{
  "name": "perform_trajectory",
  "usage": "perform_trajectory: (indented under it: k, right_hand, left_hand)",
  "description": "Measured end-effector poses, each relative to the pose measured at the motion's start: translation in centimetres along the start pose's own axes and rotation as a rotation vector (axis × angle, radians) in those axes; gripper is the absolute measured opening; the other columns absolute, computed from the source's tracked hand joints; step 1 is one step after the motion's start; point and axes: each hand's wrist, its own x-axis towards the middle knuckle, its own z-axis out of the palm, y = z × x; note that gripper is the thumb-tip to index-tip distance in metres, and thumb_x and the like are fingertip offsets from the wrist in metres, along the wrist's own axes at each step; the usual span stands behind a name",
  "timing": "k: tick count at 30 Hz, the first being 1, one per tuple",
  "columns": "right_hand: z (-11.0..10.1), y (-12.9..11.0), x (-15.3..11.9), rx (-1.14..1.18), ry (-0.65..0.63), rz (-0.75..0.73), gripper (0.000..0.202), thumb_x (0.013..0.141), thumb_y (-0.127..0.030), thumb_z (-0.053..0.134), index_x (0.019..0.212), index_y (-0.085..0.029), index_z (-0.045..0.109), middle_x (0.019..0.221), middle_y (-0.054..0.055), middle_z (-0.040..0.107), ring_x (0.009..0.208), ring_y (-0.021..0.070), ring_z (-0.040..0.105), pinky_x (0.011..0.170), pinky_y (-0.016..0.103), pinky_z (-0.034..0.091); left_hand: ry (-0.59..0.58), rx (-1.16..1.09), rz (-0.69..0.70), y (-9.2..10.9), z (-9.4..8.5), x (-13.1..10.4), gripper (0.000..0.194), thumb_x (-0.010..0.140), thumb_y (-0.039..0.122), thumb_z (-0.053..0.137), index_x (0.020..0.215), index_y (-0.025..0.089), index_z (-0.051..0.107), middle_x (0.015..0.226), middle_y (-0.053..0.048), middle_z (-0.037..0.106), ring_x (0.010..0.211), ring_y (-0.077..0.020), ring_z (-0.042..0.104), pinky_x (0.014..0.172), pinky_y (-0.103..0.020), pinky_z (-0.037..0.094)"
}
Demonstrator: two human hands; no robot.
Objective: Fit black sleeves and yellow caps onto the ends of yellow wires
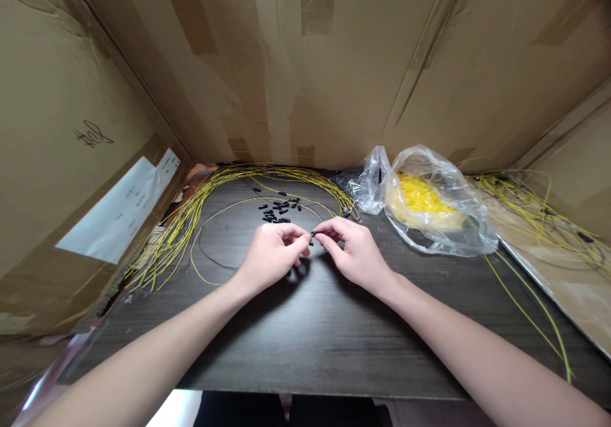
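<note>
Both hands meet over the middle of the table, fingertips almost touching. My right hand (351,244) pinches a small black connector (314,234) between thumb and forefinger. My left hand (274,249) is closed in a pinch at the other side of it, where a bit of yellow shows; it seems to grip the yellow wire (204,279) that loops under my left wrist, though the fingers hide most of it. Just beyond the hands lies a scatter of several loose black connectors (274,213). A thin black wire (214,263) curves beside the yellow one.
A bundle of yellow wires (191,214) arcs along the back and left. Behind right stand a clear bag of small yellow parts (424,195) and another clear bag (372,182). More yellow wires (534,207) lie on a cardboard sheet at right. Cardboard walls (286,83) enclose the dark table (324,344).
</note>
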Motion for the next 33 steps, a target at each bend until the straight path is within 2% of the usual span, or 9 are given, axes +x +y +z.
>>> perform_trajectory:
  k: [12,18,27,33]
  right_hand:
    - [0.15,0.17,0.00,-0.023,0.003,-0.049,0.010,0.091,-0.014,0.059,0.095,-0.018,0.067,0.084,0.003,0.067,0.078,0.0144,0.061,0.072,0.027,0.049]
    - [0.17,0.03,-0.10,-0.009,-0.020,-0.032,0.009,0.090,-0.016,0.061,0.096,-0.018,0.068,0.085,0.003,0.068,0.077,0.0138,0.062,0.071,0.026,0.050]
    - [0.32,0.20,-0.08,0.011,-0.001,-0.019,0.008,0.090,-0.018,0.062,0.094,-0.018,0.068,0.084,0.003,0.069,0.076,0.0137,0.063,0.070,0.025,0.051]
    - [0.25,0.17,-0.05,0.009,0.006,-0.017,0.008,0.089,-0.018,0.062,0.094,-0.018,0.069,0.085,0.003,0.070,0.076,0.0140,0.064,0.070,0.026,0.051]
  left_hand:
    - [0.011,0.127,0.030,-0.14,0.02,-0.08,0.018,0.082,0.028,0.060,0.080,0.014,0.071,0.066,-0.003,0.070,0.049,-0.0118,0.061,0.049,-0.021,0.047]
    - [0.014,0.186,0.081,-0.77,0.04,-0.01,0.018,0.083,0.028,0.059,0.079,0.015,0.070,0.065,-0.002,0.069,0.051,-0.0122,0.063,0.049,-0.020,0.047]
    - [0.005,0.226,0.078,-0.76,0.15,-0.04,0.019,0.087,0.031,0.056,0.079,0.016,0.065,0.065,0.000,0.068,0.048,-0.0107,0.061,0.050,-0.020,0.045]
    - [0.059,0.338,0.168,-0.56,0.02,-0.01,0.021,0.087,0.032,0.057,0.076,0.016,0.064,0.063,0.000,0.065,0.055,-0.0116,0.056,0.053,-0.022,0.040]
